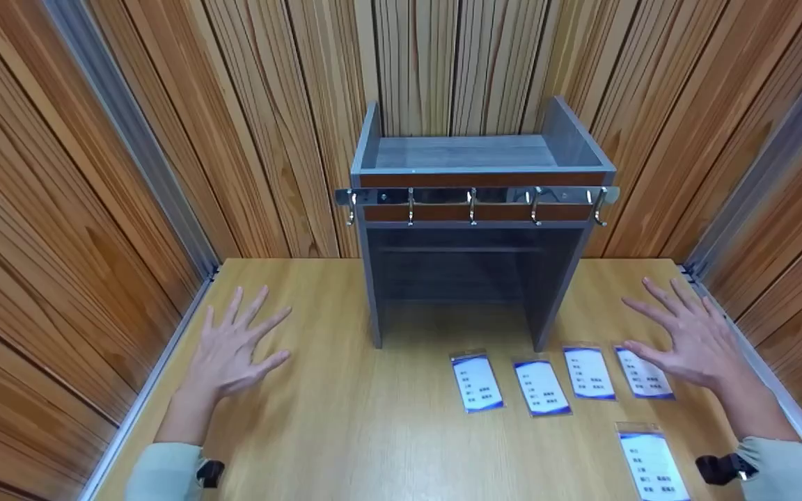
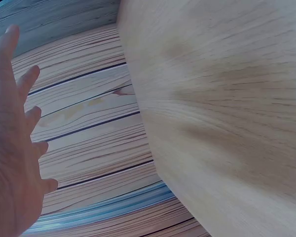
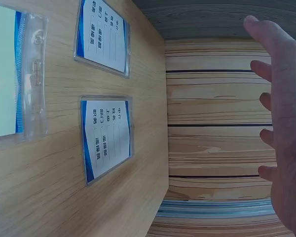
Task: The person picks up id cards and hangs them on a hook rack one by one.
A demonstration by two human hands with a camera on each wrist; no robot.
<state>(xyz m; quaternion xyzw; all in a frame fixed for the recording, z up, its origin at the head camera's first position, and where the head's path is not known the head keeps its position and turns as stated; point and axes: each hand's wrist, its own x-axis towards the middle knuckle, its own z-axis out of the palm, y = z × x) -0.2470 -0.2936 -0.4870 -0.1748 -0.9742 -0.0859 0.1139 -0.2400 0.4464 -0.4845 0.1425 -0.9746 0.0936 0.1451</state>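
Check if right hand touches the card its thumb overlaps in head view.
Apart: right wrist view shows a clear gap between right hand and card, with wall planks showing there.

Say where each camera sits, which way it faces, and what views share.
Head: worn on the head, facing forward and down at table, shelf, hooks and five cards; left hand, right hand and sleeves show.
Left wrist: worn there, facing across table to plank wall, picture turned sideways; left hand along left edge.
Right wrist: worn there, facing table, plank wall and three cards, also sideways; right hand along right edge.
Head and right wrist share cards and right hand; all three show table, wall and shelf.
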